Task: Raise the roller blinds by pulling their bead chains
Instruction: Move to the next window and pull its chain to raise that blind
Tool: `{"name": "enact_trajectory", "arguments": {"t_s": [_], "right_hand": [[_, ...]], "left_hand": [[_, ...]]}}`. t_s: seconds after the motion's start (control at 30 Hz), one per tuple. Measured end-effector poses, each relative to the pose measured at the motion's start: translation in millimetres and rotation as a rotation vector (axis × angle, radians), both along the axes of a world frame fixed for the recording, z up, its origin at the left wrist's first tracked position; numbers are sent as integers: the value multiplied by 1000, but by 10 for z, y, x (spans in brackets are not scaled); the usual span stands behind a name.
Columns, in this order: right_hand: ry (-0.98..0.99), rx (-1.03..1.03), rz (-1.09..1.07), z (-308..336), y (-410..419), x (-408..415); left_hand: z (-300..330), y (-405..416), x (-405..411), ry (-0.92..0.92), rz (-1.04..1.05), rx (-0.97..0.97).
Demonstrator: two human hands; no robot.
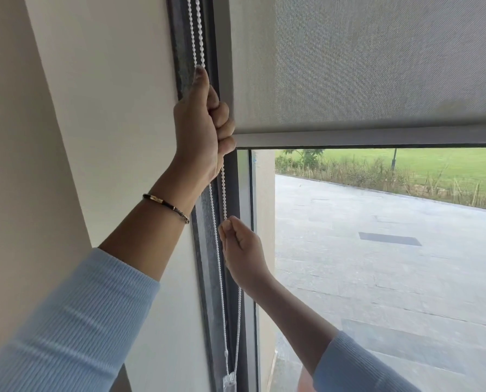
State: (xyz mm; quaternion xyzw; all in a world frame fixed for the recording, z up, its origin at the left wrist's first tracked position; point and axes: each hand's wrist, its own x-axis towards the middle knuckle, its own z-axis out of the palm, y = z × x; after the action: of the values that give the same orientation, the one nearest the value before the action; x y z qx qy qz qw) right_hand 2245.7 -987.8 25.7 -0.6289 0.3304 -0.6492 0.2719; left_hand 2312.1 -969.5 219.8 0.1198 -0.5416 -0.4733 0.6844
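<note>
A grey mesh roller blind (363, 66) covers the upper part of the window, and its bottom bar (377, 137) sits a little above mid-height. A white bead chain (216, 222) hangs in two strands along the dark window frame at the blind's left edge. My left hand (202, 123) is raised and closed around the chain level with the bottom bar. My right hand (242, 250) is lower and pinches the right strand between thumb and fingers. The chain's loop ends in a clear plastic holder (229, 380) at the bottom.
A cream wall (109, 108) fills the left side, with the dark frame post (205, 278) beside it. Through the glass lie a paved area (391, 264) and a green lawn (434, 165). A bracelet (165, 205) circles my left wrist.
</note>
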Motion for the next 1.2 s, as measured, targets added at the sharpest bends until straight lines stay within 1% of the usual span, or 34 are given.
{"name": "enact_trajectory", "arguments": {"t_s": [0.27, 0.4, 0.57, 0.6, 0.67, 0.73, 0.8, 0.83, 0.97, 1.1, 1.2], "right_hand": [[-12, -22, 21, 76, 47, -49], [-5, 6, 56, 90, 30, -70], [-181, 78, 115, 201, 13, -109], [-170, 125, 112, 245, -21, -118], [-31, 199, 72, 332, -90, -112], [136, 160, -41, 386, -147, -64], [192, 115, -153, 374, -180, -43], [193, 108, -174, 350, -179, -46], [120, 113, -110, 200, -159, -56], [135, 89, -132, 82, -200, -73], [105, 104, -139, -3, -244, -96]], "left_hand": [[75, -36, -7, -46, -29, -43], [115, -57, 2, -73, -38, -36], [136, -57, 27, -93, -40, -12], [140, -56, 27, -96, -42, -11], [146, -55, 27, -91, -55, -12], [148, -69, 29, -66, -86, 0], [140, -90, 46, -44, -117, 18], [129, -100, 60, -42, -121, 20], [98, -121, 97, -59, -79, 1], [137, -109, 65, -49, -35, 9], [182, -84, 26, -48, -19, 7]]}}
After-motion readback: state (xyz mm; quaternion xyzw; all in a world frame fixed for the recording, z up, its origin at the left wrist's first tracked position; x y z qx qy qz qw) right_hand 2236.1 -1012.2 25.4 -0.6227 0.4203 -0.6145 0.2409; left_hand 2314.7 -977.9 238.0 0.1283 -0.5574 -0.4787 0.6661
